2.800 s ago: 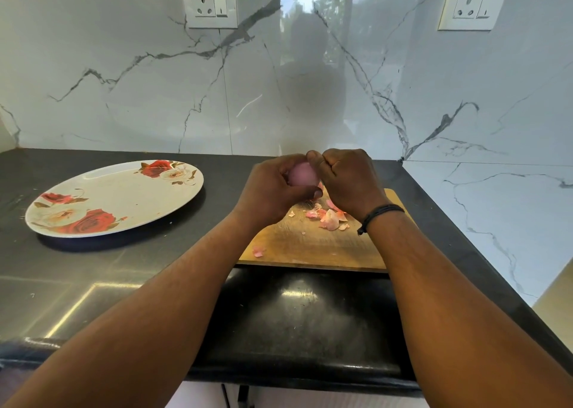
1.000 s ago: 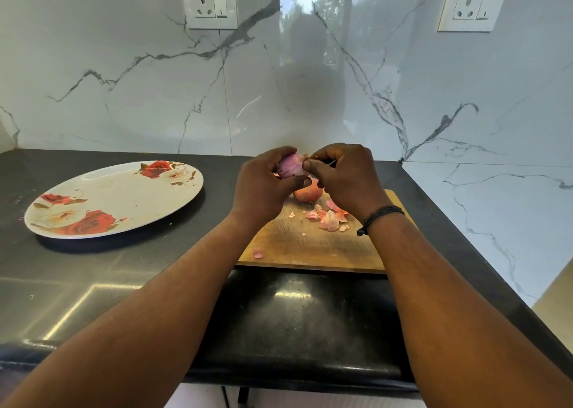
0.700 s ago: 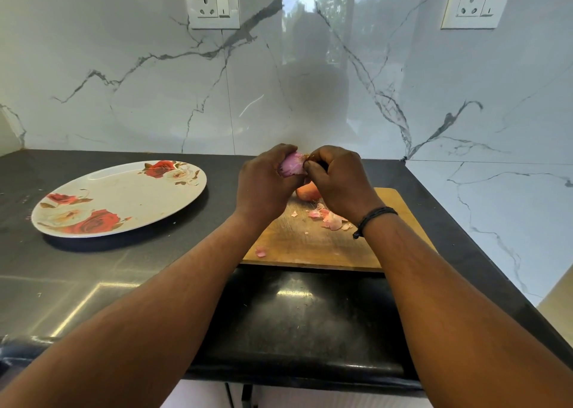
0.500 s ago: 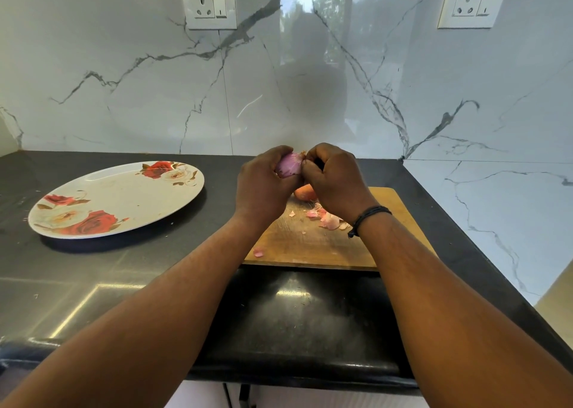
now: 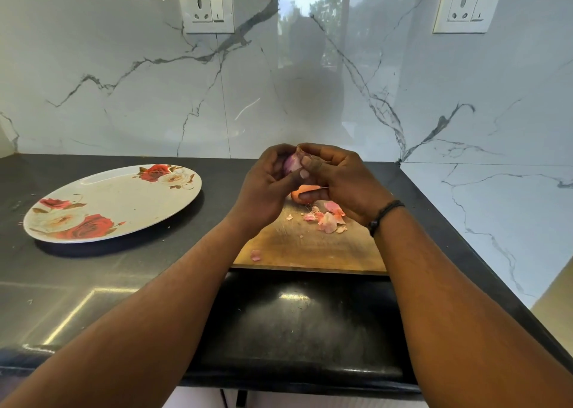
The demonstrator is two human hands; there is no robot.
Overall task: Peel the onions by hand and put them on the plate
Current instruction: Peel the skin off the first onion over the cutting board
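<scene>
While my left hand [image 5: 263,190] cups the half-peeled purple onion [image 5: 291,163] above the far end of the wooden cutting board [image 5: 304,246], my right hand [image 5: 338,181] pinches the papery skin at its top. It looks small, light and firm, the bared layer likely slick, the skin brittle, so I'd grip the body and tear from the tip. A second onion [image 5: 302,194] lies on the board beneath; the floral plate [image 5: 102,202] to the left holds none.

A home kitchen: dark countertop [image 5: 93,271], marble backsplash [image 5: 124,81], cutting board [image 5: 310,249].
</scene>
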